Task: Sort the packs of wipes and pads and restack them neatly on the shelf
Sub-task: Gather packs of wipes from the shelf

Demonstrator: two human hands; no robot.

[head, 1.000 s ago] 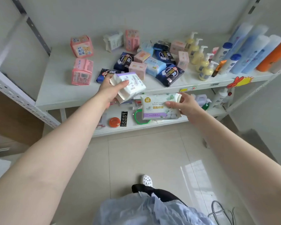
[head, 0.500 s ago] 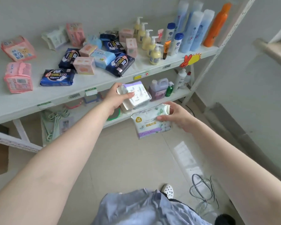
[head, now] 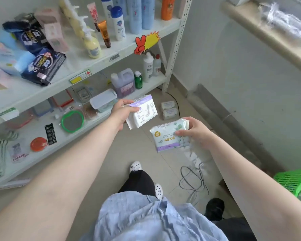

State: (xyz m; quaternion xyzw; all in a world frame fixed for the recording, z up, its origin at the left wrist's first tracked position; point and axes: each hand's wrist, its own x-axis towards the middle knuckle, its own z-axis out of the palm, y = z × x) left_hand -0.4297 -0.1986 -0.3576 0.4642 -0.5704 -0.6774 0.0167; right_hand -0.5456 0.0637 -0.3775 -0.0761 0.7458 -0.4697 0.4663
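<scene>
Your left hand (head: 122, 112) grips a white-and-purple pad pack (head: 144, 111), your right hand (head: 196, 132) a green-flowered pack (head: 169, 138), both above the floor (head: 129, 150).

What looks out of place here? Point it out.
Two small white packs lie on the floor beside the shelf post, off the shelves. On the upper shelf, the dark blue pad packs lie jumbled at angles, not stacked.
</scene>
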